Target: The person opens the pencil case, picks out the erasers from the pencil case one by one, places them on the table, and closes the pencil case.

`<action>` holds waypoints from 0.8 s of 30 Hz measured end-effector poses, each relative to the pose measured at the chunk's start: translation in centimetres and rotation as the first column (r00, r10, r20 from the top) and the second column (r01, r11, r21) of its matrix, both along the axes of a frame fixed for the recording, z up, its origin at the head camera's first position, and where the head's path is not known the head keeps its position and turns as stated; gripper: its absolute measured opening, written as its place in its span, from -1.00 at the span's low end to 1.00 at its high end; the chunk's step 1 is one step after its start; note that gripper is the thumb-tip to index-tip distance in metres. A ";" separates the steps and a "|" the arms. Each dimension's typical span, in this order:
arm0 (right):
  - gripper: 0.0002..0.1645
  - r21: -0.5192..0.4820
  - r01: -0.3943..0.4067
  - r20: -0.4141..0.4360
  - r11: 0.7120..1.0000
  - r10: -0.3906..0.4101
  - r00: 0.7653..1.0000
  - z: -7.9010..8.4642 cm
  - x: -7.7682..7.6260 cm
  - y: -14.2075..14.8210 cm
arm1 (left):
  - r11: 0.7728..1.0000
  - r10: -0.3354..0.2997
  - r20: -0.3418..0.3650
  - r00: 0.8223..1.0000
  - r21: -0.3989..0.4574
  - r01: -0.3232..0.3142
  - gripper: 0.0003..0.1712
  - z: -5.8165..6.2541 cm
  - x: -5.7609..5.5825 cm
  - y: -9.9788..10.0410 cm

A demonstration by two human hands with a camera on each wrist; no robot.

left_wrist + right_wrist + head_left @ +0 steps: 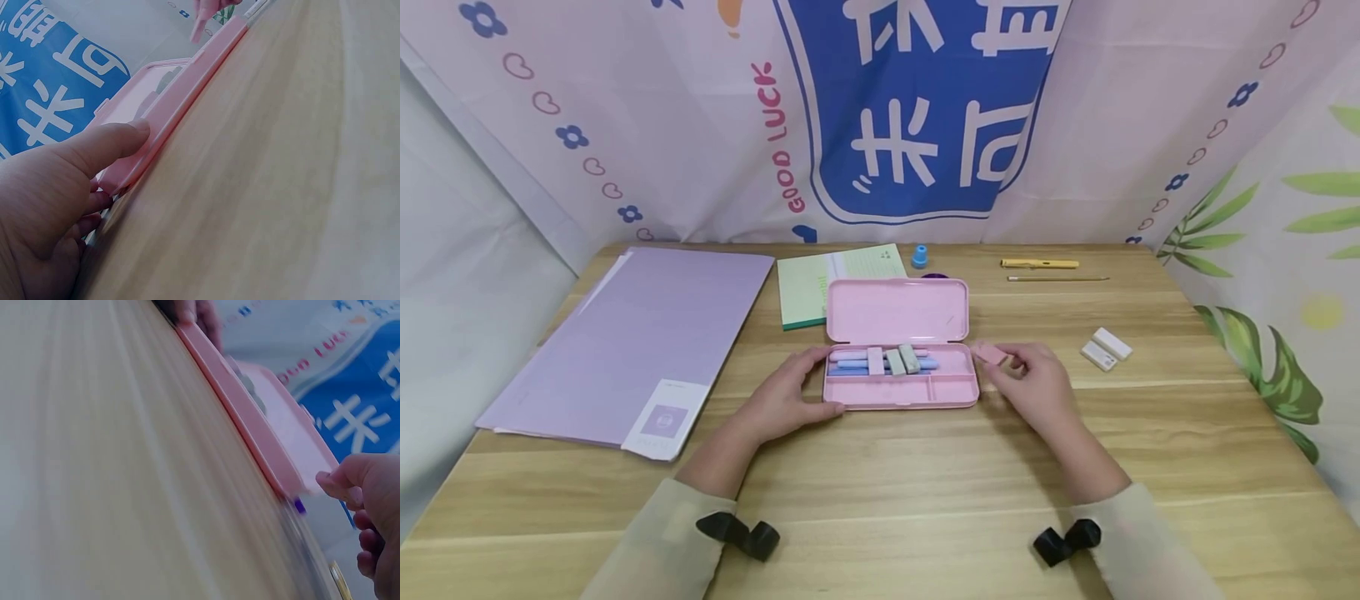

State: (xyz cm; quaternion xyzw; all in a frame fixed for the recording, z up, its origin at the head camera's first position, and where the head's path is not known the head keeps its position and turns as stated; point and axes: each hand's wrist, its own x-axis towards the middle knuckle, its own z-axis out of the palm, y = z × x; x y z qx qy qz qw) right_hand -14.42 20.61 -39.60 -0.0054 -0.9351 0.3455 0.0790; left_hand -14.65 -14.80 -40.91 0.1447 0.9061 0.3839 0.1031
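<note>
An open pink pencil case stands in the middle of the table with its lid raised. Blue and pink pens lie in its rear compartment, with a pale pink eraser and two grey-green erasers across them. My left hand grips the case's left end, its thumb on the front wall. Between thumb and fingers my right hand pinches a pink eraser, just beside the case's right end. That eraser is mostly hidden in the right wrist view.
A large purple folder lies at left. Behind the case are a green notebook, a small blue cone-shaped object and a partly hidden purple item. A yellow pen, a pencil and two white erasers lie at right.
</note>
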 end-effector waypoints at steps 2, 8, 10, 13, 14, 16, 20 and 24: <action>-0.51 -0.017 0.031 0.010 0.999 -0.031 0.999 0.0 0.2 1.7 | 1.000 0.002 0.001 1.000 -0.002 -0.002 0.04 0.0 0.0 0.0; -0.42 -0.008 0.131 0.055 0.991 -0.131 0.990 -0.3 0.8 6.9 | 1.000 -0.002 -0.001 1.000 -0.002 0.002 0.05 0.0 0.0 -0.1; -0.40 0.002 0.158 0.077 0.987 -0.157 0.985 -0.4 0.9 8.3 | 1.000 -0.003 -0.003 1.000 0.000 0.003 0.05 0.0 -0.1 -0.1; -0.39 0.012 0.172 0.118 0.985 -0.173 0.978 -0.6 1.1 9.9 | 1.000 -0.001 -0.002 1.000 0.000 0.001 0.05 -0.1 -0.1 -0.1; -0.38 0.020 0.170 0.131 0.985 -0.171 0.976 -0.6 1.1 10.3 | 1.000 0.000 -0.002 1.000 -0.001 0.000 0.05 -0.1 -0.1 -0.1; -0.36 0.042 0.163 0.158 0.986 -0.167 0.973 -0.8 1.1 10.9 | 1.000 0.000 -0.001 1.000 -0.002 -0.001 0.05 -0.1 0.0 -0.1; -0.35 0.085 0.143 0.183 0.986 -0.156 0.971 -1.1 1.0 11.6 | 1.000 -0.002 -0.004 1.000 -0.002 0.002 0.05 0.0 0.0 -0.1; -0.38 0.100 0.139 0.185 0.985 -0.156 0.970 -1.2 1.0 11.7 | 1.000 -0.004 -0.009 1.000 -0.007 0.004 0.05 0.0 0.0 0.0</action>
